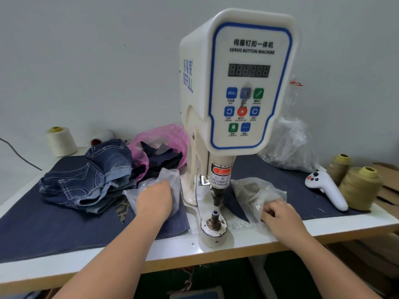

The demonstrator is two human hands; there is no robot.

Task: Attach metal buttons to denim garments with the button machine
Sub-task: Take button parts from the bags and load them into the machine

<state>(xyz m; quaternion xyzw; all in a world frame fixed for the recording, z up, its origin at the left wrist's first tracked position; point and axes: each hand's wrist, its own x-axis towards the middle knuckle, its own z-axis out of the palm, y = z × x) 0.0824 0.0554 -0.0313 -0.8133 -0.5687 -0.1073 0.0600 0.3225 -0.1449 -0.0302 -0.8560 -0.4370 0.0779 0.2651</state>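
The servo button machine (pixel 237 100) stands mid-table, its lower die (pixel 215 213) bare, nothing loaded yet. At nine o'clock from the die, the left hand (pixel 154 198) reaches into a clear plastic bag (pixel 170 180), its fingers hidden, so I cannot tell their grip. At three o'clock, the right hand (pixel 278 214) pinches another clear bag (pixel 254 193), probably fetching button parts. The denim shorts (pixel 86 182) wait, heaped at ten o'clock.

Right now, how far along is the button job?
Barely begun. Nothing lies on the lower die of the button machine, and the denim garments sit heaped aside. In hand: the left hand and right hand each reach into a clear bag. Loading, positioning and pressing remain.
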